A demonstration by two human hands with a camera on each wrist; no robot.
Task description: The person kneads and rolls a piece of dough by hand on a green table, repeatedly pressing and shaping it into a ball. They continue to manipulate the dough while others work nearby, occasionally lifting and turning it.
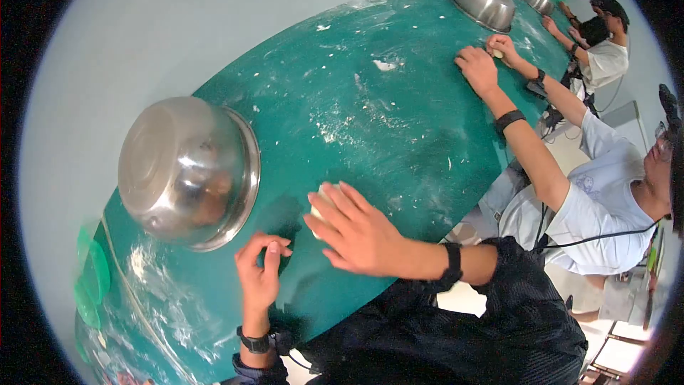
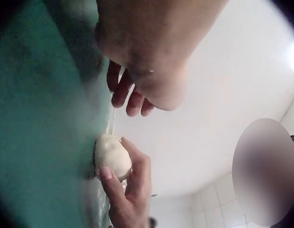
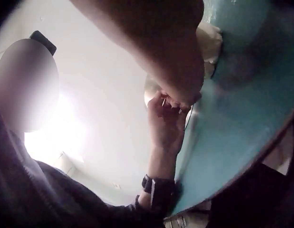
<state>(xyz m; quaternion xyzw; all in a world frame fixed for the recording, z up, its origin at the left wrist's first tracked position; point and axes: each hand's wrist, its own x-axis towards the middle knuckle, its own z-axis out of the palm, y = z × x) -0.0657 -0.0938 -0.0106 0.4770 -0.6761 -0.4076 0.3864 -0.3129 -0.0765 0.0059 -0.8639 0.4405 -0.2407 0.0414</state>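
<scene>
A smooth, pale ball of dough (image 2: 113,154) sits at the green tabletop, gripped by my right hand (image 1: 360,232). In the left wrist view the thumb (image 2: 107,175) lies along one side of the dough and a finger along the other. From the head view, the back of that hand covers most of the ball, leaving a pale strip showing. My left hand (image 1: 260,271) hovers beside it over the table, fingers loosely curled and holding nothing. Both wrists wear dark bands.
An upturned metal bowl (image 1: 189,171) stands just beyond my left hand. Flour and dough scraps (image 1: 338,125) streak the green table (image 1: 299,93). Green plastic (image 1: 92,271) lies at the left edge. On the right, another person's hands (image 1: 479,68) work at the table near a second bowl (image 1: 484,1).
</scene>
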